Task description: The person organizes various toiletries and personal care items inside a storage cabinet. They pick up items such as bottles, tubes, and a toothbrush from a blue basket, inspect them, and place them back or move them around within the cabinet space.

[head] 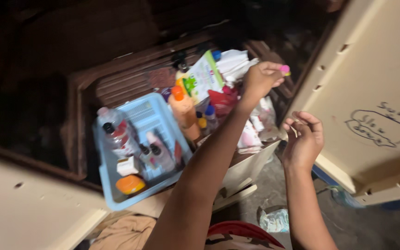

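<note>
From the head camera, the view looks down into an open cream cupboard with dark wooden slats behind the shelf. A light blue plastic basket (150, 121) sits on the shelf and keeps the small toiletries together: a clear bottle with a red label (115, 132) lies tilted against its left wall, two small dark-capped bottles (156, 155) stand near the middle, and an orange lid (130, 184) rests at its near corner, beside a small white box (127, 165). Just right of the basket stands a peach bottle with an orange cap (184, 113), upright so that it fits among the crowd, with a green-and-white pouch (203, 76) propped behind it and white packets (251, 134) piled to the right.

The left hand (259, 79) reaches across over this pile, fingers pinched together around a small pink object (284, 69) held at the fingertips (too blurred to name more closely, with a hint of yellow-green beside it). It is lifted clear of the clutter, above the white packets and close to the cupboard's right edge.

The right hand (304, 139) hangs lower, near the open cupboard door (371, 92), fingers loosely curled and half open. It seems to hold nothing, though motion blur makes that uncertain. The door bears some dark scribbled marks.
</note>
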